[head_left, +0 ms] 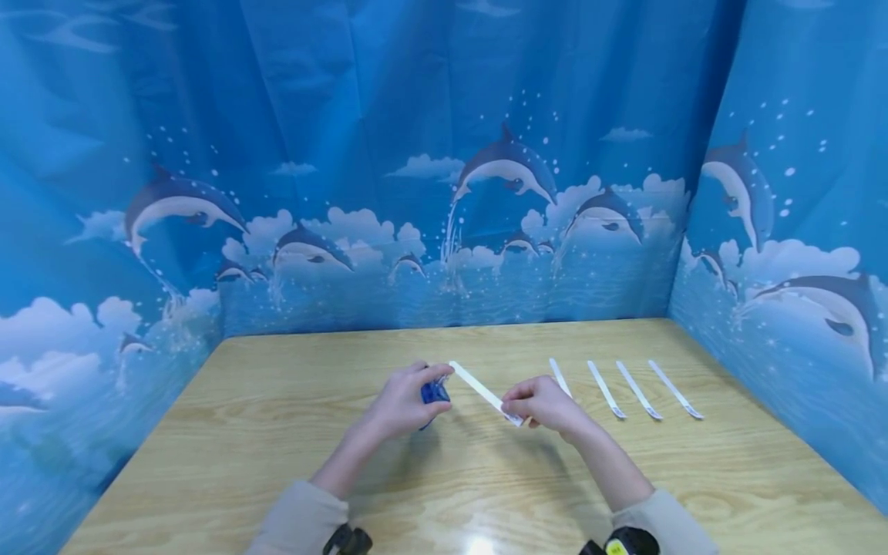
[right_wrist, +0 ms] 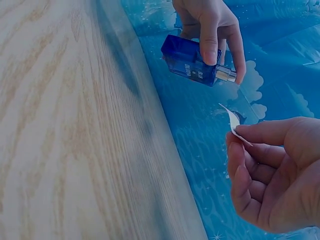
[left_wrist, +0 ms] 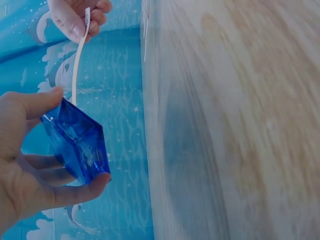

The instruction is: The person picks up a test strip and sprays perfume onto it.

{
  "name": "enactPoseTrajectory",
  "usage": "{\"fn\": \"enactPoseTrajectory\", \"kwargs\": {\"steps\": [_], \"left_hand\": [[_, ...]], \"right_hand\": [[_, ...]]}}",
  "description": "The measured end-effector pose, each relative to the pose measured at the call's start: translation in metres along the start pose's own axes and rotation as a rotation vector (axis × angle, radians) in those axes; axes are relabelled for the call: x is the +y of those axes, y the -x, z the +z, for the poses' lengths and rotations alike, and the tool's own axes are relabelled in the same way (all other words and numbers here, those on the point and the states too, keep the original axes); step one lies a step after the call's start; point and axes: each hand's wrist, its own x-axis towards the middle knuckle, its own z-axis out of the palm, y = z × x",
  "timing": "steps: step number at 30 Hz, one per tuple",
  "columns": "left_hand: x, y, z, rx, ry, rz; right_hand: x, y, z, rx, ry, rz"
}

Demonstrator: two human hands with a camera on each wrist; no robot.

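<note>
My left hand [head_left: 409, 398] grips a blue glass perfume bottle [right_wrist: 190, 60] above the table. In the right wrist view its silver spray nozzle [right_wrist: 226, 74] shows, with the index fingertip on top of it and the thumb across the glass. A white paper test strip [head_left: 482, 391] is pinched at its printed end between thumb and fingers of my right hand [head_left: 544, 403]. The far end of the strip slants up toward the bottle, close to the nozzle. In the left wrist view the bottle [left_wrist: 77, 142] covers that end of the strip.
Several more white strips lie in a slanting row at the right of the wooden table [head_left: 277, 432], among them one strip [head_left: 675, 388] at the far right. A blue dolphin-print curtain [head_left: 388, 193] stands behind the table and along its sides.
</note>
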Motion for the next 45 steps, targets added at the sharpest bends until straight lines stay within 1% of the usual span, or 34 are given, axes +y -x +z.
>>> {"fn": "enactPoseTrajectory", "kwargs": {"steps": [8,15,20,24,32,40,45], "left_hand": [[0.001,0.0,0.0,-0.004,0.028,-0.017],[0.003,-0.001,-0.005,-0.011,0.039,-0.075],[0.0,-0.001,-0.007,0.008,0.053,-0.094],[0.0,-0.002,-0.008,0.015,0.06,-0.107],[0.002,-0.003,-0.011,-0.009,0.051,-0.141],[0.002,-0.004,-0.01,-0.01,0.021,-0.106],[0.0,-0.004,-0.009,0.001,0.015,-0.086]], "right_hand": [[-0.001,0.001,0.0,0.003,-0.002,0.008],[-0.003,0.003,-0.002,0.008,0.009,-0.003],[-0.002,0.003,-0.005,-0.004,0.001,-0.016],[0.001,0.004,-0.006,-0.004,-0.003,0.001],[0.004,0.005,-0.005,0.003,-0.004,0.042],[0.004,0.005,-0.005,0.001,-0.01,0.05],[0.004,0.004,-0.004,-0.016,-0.028,0.022]]}}
